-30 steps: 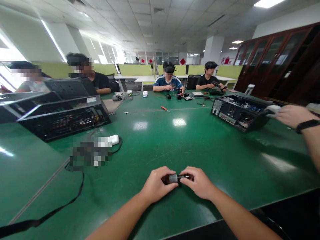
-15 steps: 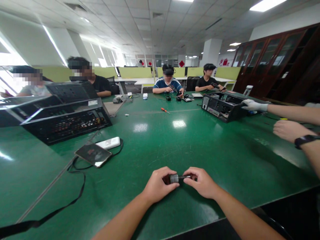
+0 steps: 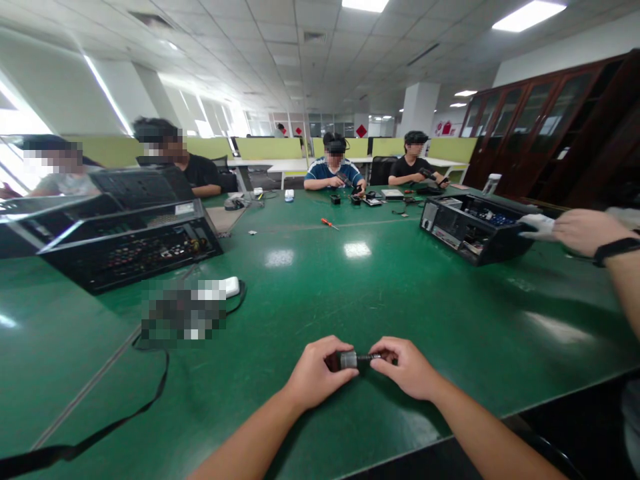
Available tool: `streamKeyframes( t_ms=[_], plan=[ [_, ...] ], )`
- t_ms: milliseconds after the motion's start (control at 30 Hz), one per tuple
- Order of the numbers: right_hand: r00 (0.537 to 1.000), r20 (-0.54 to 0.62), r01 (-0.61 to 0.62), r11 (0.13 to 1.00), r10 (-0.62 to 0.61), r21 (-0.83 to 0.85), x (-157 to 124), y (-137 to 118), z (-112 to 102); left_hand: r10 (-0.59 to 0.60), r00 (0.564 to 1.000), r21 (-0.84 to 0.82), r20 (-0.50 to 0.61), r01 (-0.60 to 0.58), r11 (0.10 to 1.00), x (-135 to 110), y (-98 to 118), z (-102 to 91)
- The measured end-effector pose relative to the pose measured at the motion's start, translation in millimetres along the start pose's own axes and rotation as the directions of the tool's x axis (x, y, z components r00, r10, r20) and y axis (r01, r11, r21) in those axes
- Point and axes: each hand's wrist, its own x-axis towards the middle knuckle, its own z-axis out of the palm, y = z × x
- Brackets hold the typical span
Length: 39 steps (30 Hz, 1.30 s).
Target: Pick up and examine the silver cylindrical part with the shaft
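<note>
Far left there's an opened computer case (image 3: 135, 243) on the green table (image 3: 280, 313), and nearer me a black strap (image 3: 65, 454) trails toward the corner. I'd watch that strap: an elbow swinging wide could probably snag it and drag whatever it's tied to.

Next, the left hand (image 3: 320, 373) is curled snugly round a metal cylinder (image 3: 349, 360), just above the tabletop near the front. A thin dark rod (image 3: 368, 357) sticks out of it to the right, and the right hand (image 3: 405, 369) has its far end pinched between thumb and fingers. Hands are close but not touching. Main worry imo: pulling or twisting off-line could bend the rod or make the pinch slip, and a small round part would likely roll.

Over right, a co-worker's gloved hand (image 3: 537, 227) is at another computer case (image 3: 475, 227), well apart from mine, so bumping seems unlikely unless that case gets shoved this way.

Edges: a seam (image 3: 85, 390) runs across the left side, and the front edge passes below the forearms, so dropped bits could go over toward me. Most room's forward, up to the orange screwdriver (image 3: 327, 223).
</note>
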Motion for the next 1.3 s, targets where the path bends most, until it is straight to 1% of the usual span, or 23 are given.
streamKeyframes(
  t_ms=[300, 600, 800, 1000, 1300],
  plan=[
    [1.000, -0.009, 0.002, 1.000, -0.002, -0.009, -4.7, 1.1, -3.9, 0.000, 1.000, -0.014, 0.005, 0.000, 1.000, 0.0, 1.3, -0.3],
    [1.000, 0.002, 0.002, 1.000, -0.002, 0.001, -7.0, 2.4, -7.1, 0.030, 1.000, -0.005, -0.006, -0.030, 1.000, -0.4, 1.1, 0.4],
    [0.999, -0.020, -0.025, 1.000, 0.025, 0.007, -11.5, 6.4, -10.8, 0.013, 1.000, -0.016, 0.000, -0.013, 1.000, 0.4, 2.5, -1.0],
    [1.000, -0.013, -0.014, 1.000, 0.014, 0.012, -12.4, 4.6, -11.1, 0.007, 1.000, -0.022, 0.012, -0.007, 1.000, 0.1, 3.1, -2.6],
    [0.999, -0.031, -0.032, 0.999, 0.031, -0.022, -17.8, 6.2, -15.3, 0.026, 0.999, -0.043, 0.019, -0.025, 0.999, 1.1, 0.9, -2.9]
  ],
)
